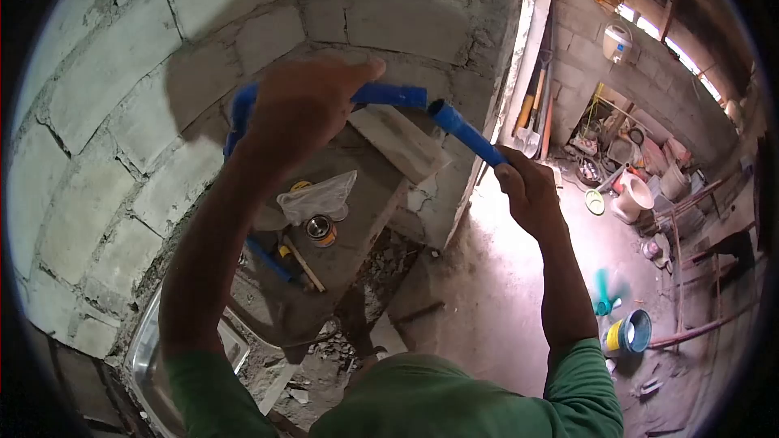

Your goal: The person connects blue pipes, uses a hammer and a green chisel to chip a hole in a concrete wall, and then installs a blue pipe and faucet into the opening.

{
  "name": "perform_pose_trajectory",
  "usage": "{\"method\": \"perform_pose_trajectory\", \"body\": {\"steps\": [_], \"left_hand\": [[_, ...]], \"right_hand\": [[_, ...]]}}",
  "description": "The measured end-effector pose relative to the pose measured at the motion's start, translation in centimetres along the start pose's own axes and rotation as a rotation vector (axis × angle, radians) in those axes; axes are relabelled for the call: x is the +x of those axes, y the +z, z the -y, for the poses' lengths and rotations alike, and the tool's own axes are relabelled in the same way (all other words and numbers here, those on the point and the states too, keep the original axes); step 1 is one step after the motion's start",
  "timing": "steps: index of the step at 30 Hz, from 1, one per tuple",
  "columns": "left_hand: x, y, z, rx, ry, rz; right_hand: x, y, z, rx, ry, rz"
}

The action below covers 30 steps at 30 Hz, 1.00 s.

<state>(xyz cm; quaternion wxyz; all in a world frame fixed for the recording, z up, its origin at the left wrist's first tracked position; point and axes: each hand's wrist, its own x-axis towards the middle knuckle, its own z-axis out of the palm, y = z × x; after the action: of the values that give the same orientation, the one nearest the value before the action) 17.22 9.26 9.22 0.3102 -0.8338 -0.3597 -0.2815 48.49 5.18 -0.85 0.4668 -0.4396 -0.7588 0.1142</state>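
A bent blue pipe runs sideways in front of the block wall, with its elbow at the left. My left hand is closed round it, one finger stretched along toward the right; part of the grip is hidden behind the hand. In my right hand is a short piece of blue pipe, tilted, its open end up and to the left. That end lies close to the bent pipe's right end, with a small gap visible between them.
Below lie a clear plastic bag, a small can, a hammer and another blue pipe. A metal sink stands lower left, near rubble. Rightward are a bucket and a shovel.
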Motion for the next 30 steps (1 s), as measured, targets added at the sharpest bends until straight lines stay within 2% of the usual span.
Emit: {"method": "perform_pose_trajectory", "body": {"steps": [9, 12, 14, 21, 23, 27, 29, 30], "left_hand": [[1.9, 0.9, -2.1, 0.042, 0.204, 0.045], [2.5, 0.5, -3.0, 0.123, 0.252, 0.122], [2.8, 0.2, -3.6, 0.194, 0.241, 0.241], [2.1, 1.5, -3.5, 0.102, 0.310, 0.207], [1.5, 2.4, -3.2, -0.006, 0.370, 0.110], [1.5, 1.5, -4.7, -0.080, 0.273, 0.172], [1.5, 1.2, -5.4, 0.004, 0.196, 0.297], [1.4, 1.0, -5.5, 0.003, 0.194, 0.298]], "right_hand": [[-2.1, -1.3, -1.8, -0.029, -0.013, 0.018], [-2.3, -1.8, -2.0, -0.050, 0.015, 0.044], [-2.6, -1.8, -2.2, -0.072, -0.009, 0.037], [-3.6, -1.7, -2.2, -0.181, -0.047, 0.034], [-3.8, -1.9, -1.6, -0.199, -0.029, 0.051], [-4.3, -1.8, -1.2, -0.228, -0.042, 0.057], [-4.5, -1.6, -1.1, -0.224, -0.037, 0.058], [-4.7, -1.4, -1.1, -0.219, -0.032, 0.061]]}}
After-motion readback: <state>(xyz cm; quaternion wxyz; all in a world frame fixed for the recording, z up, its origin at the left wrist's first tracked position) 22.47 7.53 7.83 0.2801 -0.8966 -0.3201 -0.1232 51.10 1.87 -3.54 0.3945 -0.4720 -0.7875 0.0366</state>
